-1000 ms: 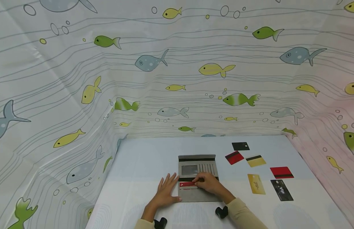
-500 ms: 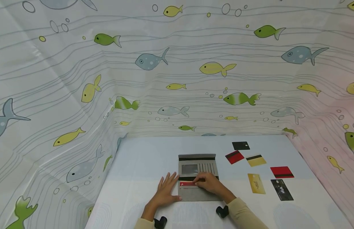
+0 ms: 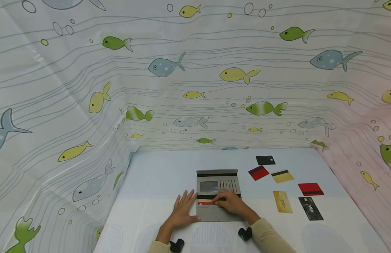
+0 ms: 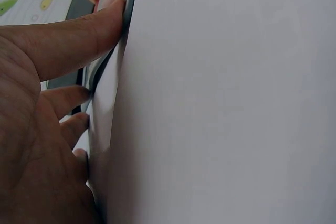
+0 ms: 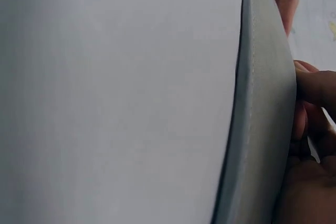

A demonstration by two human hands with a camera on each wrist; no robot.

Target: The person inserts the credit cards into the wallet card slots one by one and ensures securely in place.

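Observation:
An opened grey wallet [image 3: 214, 215] lies on the table, with a clear window and card slots on its far half. A red card [image 3: 204, 203] sits mostly inside a pocket of the near half, and a thin yellowish edge shows just above it. My right hand [image 3: 229, 202] pinches the red card at its upper edge, fingers curled; they hide its right part. With fingers spread, my left hand [image 3: 182, 213] rests at the wallet's left edge. In the left wrist view its thumb [image 4: 105, 30] presses on the wallet's border.
Right of the wallet lie loose cards: a black card [image 3: 265, 160], a red card [image 3: 258, 173], a gold card [image 3: 282, 176], another red card [image 3: 310, 189], an upright gold card [image 3: 282, 202] and a black VIP card [image 3: 310, 208]. A fish-patterned sheet [image 3: 214, 105] surrounds the table.
The red card has slid a little deeper into the pocket, so a narrower red strip shows and the yellowish edge above it appears. Both hands stay nearly in place.

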